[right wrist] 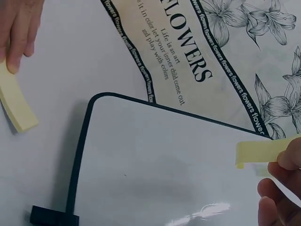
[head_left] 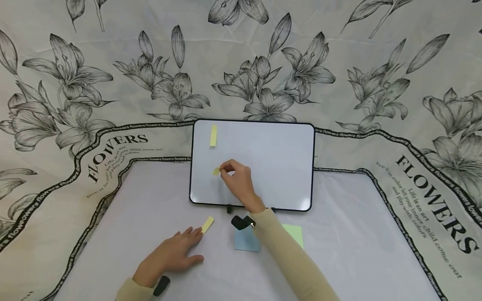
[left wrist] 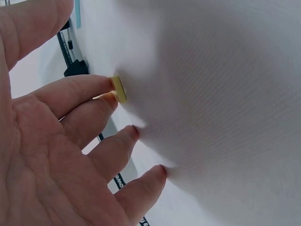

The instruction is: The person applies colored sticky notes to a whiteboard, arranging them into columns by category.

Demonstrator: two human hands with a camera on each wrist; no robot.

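My right hand (head_left: 239, 179) pinches a yellow sticky strip (right wrist: 258, 151) between thumb and finger, in front of the left part of a whiteboard (head_left: 278, 163). The strip's free end curls over in the right wrist view. Another yellow strip (head_left: 213, 136) is stuck upright near the board's upper left corner. On the table, my left hand (head_left: 175, 253) lies with fingers spread, its fingertips resting on the end of a small pad of yellow sticky strips (head_left: 207, 225). In the left wrist view the pad (left wrist: 119, 89) shows edge-on at two fingertips, while the other fingertips press the cloth.
A blue sticky note (head_left: 246, 241) and a green one (head_left: 295, 235) lie before the board, partly covered by the right arm and its wrist strap. The black-framed board stands on small dark feet (head_left: 229, 209). Flower-printed cloth (head_left: 180, 92) hangs behind.
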